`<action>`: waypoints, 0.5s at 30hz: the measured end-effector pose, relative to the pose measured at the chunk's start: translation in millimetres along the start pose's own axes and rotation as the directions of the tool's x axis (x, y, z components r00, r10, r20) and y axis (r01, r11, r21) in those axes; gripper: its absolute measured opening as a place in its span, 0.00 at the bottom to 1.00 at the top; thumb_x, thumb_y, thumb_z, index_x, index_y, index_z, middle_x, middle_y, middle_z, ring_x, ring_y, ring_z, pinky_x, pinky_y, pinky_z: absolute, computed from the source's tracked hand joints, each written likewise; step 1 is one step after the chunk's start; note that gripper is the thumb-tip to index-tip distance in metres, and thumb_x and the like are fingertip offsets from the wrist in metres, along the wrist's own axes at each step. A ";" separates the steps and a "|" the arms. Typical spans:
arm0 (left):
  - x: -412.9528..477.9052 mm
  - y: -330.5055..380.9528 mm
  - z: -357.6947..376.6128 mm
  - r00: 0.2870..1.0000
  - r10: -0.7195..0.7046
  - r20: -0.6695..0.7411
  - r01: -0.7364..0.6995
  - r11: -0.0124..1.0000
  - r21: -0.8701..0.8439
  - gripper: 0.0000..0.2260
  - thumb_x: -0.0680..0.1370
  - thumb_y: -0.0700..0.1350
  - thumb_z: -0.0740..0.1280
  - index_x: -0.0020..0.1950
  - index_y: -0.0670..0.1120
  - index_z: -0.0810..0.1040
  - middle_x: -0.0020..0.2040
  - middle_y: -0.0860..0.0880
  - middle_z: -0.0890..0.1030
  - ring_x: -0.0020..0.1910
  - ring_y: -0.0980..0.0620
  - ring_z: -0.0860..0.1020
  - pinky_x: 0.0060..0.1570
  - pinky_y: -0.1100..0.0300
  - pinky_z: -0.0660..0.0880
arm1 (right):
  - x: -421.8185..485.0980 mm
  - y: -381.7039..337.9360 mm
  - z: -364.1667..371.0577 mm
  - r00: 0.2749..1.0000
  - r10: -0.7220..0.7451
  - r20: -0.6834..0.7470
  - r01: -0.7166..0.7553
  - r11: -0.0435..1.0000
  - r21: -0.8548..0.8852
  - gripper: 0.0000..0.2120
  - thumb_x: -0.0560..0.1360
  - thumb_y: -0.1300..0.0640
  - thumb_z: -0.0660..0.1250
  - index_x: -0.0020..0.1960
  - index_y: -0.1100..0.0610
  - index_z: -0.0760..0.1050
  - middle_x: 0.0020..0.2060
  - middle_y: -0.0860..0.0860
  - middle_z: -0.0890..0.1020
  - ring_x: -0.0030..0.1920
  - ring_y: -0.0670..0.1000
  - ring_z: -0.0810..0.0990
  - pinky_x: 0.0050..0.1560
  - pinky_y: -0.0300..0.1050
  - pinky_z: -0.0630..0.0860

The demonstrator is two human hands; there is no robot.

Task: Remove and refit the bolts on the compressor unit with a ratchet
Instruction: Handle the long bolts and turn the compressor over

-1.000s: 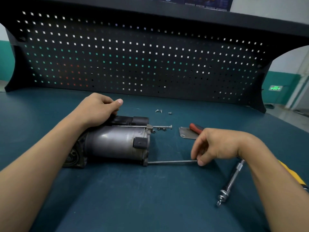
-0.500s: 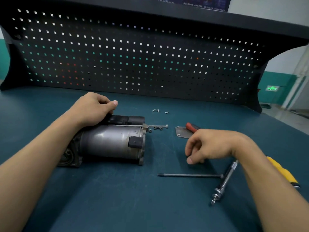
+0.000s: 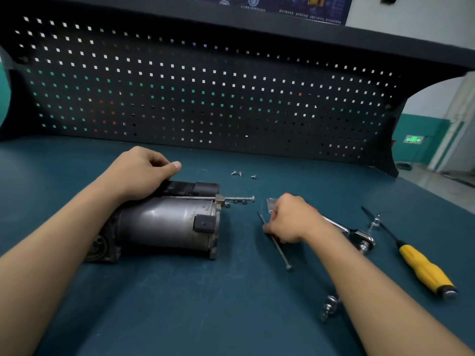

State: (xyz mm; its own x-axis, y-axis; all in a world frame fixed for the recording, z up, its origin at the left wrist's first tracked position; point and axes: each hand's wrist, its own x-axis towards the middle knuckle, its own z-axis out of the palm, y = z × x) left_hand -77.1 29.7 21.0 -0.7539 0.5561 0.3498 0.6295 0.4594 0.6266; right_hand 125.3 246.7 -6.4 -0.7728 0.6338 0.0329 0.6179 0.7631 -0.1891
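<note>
a: left of centre?
b: left hand (image 3: 136,173) gripping the compressor unit (image 3: 164,224), fingers (image 3: 160,160) curled over its far top; lying sideways on the desk (image 3: 205,304), long bolt (image 3: 239,199) sticking out rightward.
a: right of centre?
b: right hand (image 3: 290,219), fingers curled down onto a loose bolt (image 3: 281,254); pinched or merely touched, cannot tell. ratchet (image 3: 357,235) behind the wrist, yellow screwdriver (image 3: 424,271) far right.

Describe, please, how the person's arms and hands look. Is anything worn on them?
The left forearm and the right forearm are bare up to the frame's edge; no sleeve shows. The left hand and the right hand wear no gloves. I see no watch, ring or wristband. The left thumb has a short nail.
</note>
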 end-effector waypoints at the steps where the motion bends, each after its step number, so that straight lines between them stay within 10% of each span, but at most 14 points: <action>1: 0.0 0.2 0.1 1.000 0.001 0.001 -0.001 1.000 0.000 0.14 0.78 0.60 0.67 0.39 0.53 0.83 0.42 0.53 0.84 0.45 0.52 0.80 0.47 0.56 0.71 | 5.3 -3.8 5.2 0.998 0.025 -0.053 -0.024 0.999 0.025 0.12 0.74 0.48 0.71 0.41 0.55 0.75 0.41 0.52 0.79 0.40 0.50 0.75 0.33 0.39 0.70; 7: 1.0 -1.2 0.1 1.000 -0.005 0.001 0.005 1.000 -0.003 0.14 0.78 0.60 0.67 0.41 0.53 0.84 0.43 0.54 0.84 0.46 0.53 0.80 0.48 0.57 0.71 | 16.0 -3.5 9.3 0.929 0.046 -0.367 0.081 0.943 0.324 0.14 0.75 0.49 0.71 0.36 0.57 0.81 0.35 0.52 0.84 0.43 0.54 0.81 0.42 0.43 0.74; 12: 0.4 -0.7 0.4 1.000 0.004 -0.001 -0.004 1.000 0.001 0.14 0.78 0.60 0.67 0.40 0.53 0.83 0.43 0.54 0.84 0.46 0.52 0.80 0.47 0.57 0.70 | -22.6 -22.6 -18.6 0.897 -0.222 -0.383 0.441 0.501 0.744 0.19 0.71 0.34 0.67 0.35 0.48 0.81 0.34 0.50 0.83 0.30 0.45 0.77 0.31 0.35 0.72; 15: -0.1 -0.5 -0.6 1.000 -0.004 0.005 0.004 1.000 0.002 0.14 0.78 0.60 0.67 0.41 0.53 0.83 0.44 0.54 0.84 0.47 0.52 0.80 0.48 0.57 0.70 | -29.6 -29.0 -4.2 0.872 -0.351 -0.341 0.489 0.655 0.576 0.08 0.73 0.41 0.72 0.48 0.44 0.83 0.39 0.45 0.83 0.35 0.41 0.76 0.41 0.40 0.75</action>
State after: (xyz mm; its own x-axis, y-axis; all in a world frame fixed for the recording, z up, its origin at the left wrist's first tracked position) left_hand -77.4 29.0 21.1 -0.7557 0.5578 0.3432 0.6267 0.4635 0.6264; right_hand 130.8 206.4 2.2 -0.8412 0.3278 0.4301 -0.0570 0.7371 -0.6734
